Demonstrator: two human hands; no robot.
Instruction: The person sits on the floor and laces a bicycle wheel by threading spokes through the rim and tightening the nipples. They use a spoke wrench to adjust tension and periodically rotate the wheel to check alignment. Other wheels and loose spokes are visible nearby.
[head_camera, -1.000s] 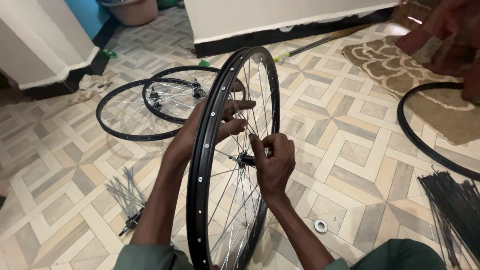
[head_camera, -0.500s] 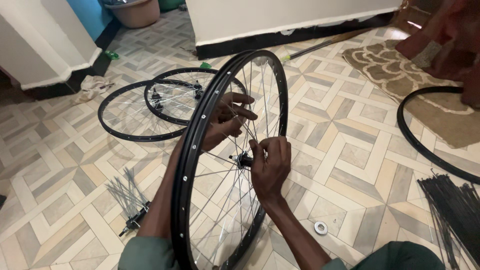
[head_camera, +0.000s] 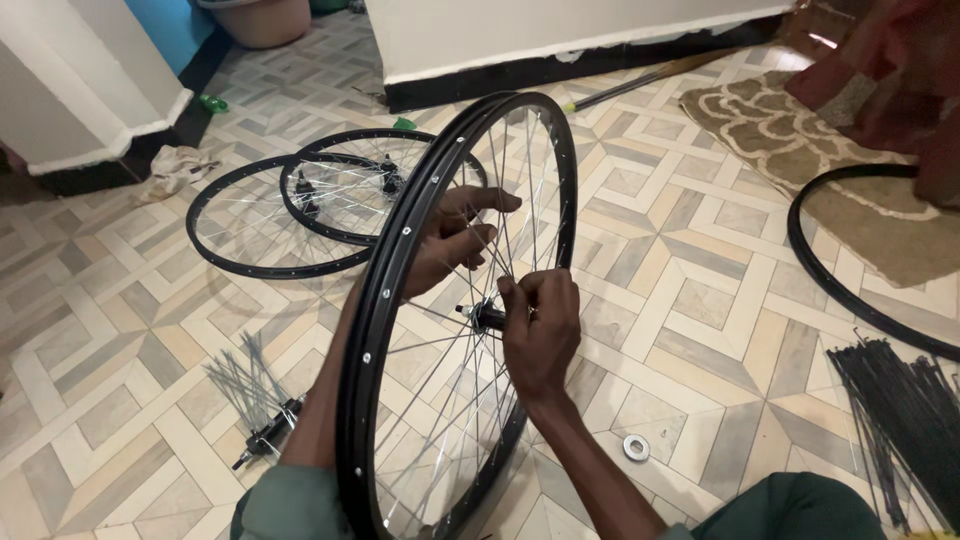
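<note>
A black bicycle wheel rim (head_camera: 372, 330) stands upright in front of you, just above your lap, its thin silver spokes (head_camera: 440, 400) running in to a dark hub (head_camera: 487, 317) at the centre. Your right hand (head_camera: 542, 325) is curled closed at the hub, fingertips pinching around the spokes there. Your left hand (head_camera: 450, 245) reaches through from the far side of the rim, fingers loosely open and spread among the spokes, touching them. On the patterned tile floor (head_camera: 690, 300) beyond, two more spoked wheels (head_camera: 300, 215) lie flat and overlapping. A hub with loose spokes (head_camera: 255, 400) lies to your left. A small metal washer (head_camera: 636, 447) sits near your right forearm, a bundle of black spokes (head_camera: 900, 410) farther right, and a bare black rim (head_camera: 850, 270) rests partly on a rug (head_camera: 790, 130).
</note>
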